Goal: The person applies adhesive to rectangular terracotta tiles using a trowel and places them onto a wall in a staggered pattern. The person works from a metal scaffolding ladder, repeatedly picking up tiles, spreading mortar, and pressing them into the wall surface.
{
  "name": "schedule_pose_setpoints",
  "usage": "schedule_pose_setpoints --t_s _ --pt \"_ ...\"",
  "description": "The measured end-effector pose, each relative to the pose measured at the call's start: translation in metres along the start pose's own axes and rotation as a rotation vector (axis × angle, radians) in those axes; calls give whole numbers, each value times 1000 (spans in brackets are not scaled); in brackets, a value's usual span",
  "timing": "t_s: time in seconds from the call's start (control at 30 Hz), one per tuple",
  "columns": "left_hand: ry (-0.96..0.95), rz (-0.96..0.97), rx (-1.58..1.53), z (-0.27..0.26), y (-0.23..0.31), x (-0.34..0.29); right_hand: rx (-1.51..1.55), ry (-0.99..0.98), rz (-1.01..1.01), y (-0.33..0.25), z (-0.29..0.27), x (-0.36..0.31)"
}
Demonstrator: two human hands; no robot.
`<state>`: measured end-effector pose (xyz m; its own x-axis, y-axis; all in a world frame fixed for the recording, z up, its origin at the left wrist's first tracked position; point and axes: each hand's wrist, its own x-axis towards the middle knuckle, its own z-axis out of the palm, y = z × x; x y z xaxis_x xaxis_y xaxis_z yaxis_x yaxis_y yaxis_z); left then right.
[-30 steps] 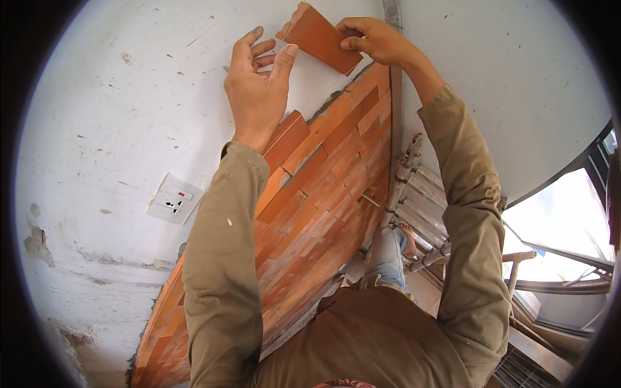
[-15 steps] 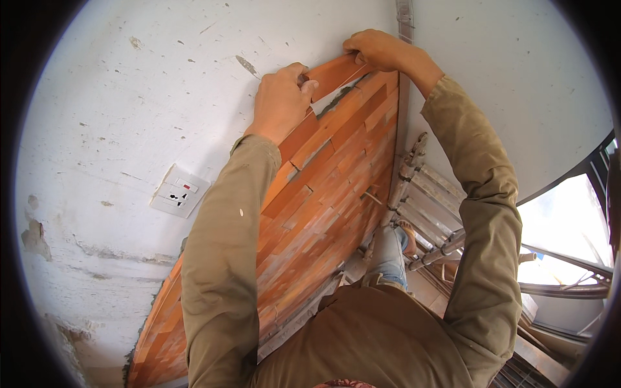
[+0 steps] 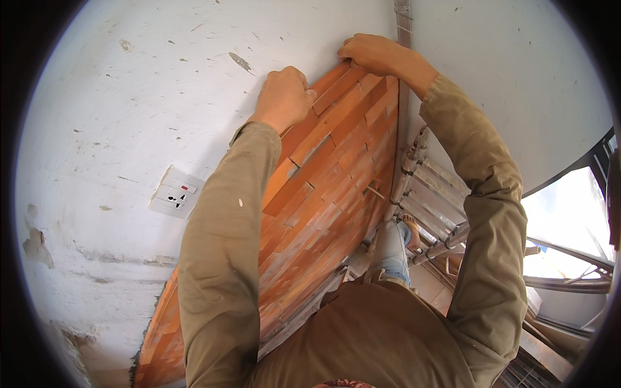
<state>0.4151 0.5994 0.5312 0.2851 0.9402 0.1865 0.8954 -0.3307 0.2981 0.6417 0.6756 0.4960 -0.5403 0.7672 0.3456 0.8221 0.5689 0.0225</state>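
The left hand (image 3: 283, 100) and right hand (image 3: 372, 55) are grasping opposite ends of a terracotta brick tile (image 3: 339, 90), which is sitting atop the orange brick cladding (image 3: 310, 207) against the white wall (image 3: 149, 97).

I work inside room under construction or renovation. Plaster wall (image 3: 129, 116) before me: white, chipped, stained. Terracotta brick tiles (image 3: 323, 174) cover only part of it, rough grey mortar (image 3: 134, 370) along their left edge. Metal scaffold frame (image 3: 440, 184) beside my foot (image 3: 411, 229). Switched wall socket (image 3: 174, 192), large bright window (image 3: 563, 216) at right.
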Motion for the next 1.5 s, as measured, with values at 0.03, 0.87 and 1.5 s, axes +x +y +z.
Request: schedule_pose_setpoints --t_s 0.03,0.87,1.5 --pt "21 30 24 2 -3 1 -12 11 -9 0 1 0" --pt "-77 30 164 -7 3 2 921 525 532 58 100 -38" --pt "-80 29 99 -7 -1 4 1172 556 534 61 103 -33"
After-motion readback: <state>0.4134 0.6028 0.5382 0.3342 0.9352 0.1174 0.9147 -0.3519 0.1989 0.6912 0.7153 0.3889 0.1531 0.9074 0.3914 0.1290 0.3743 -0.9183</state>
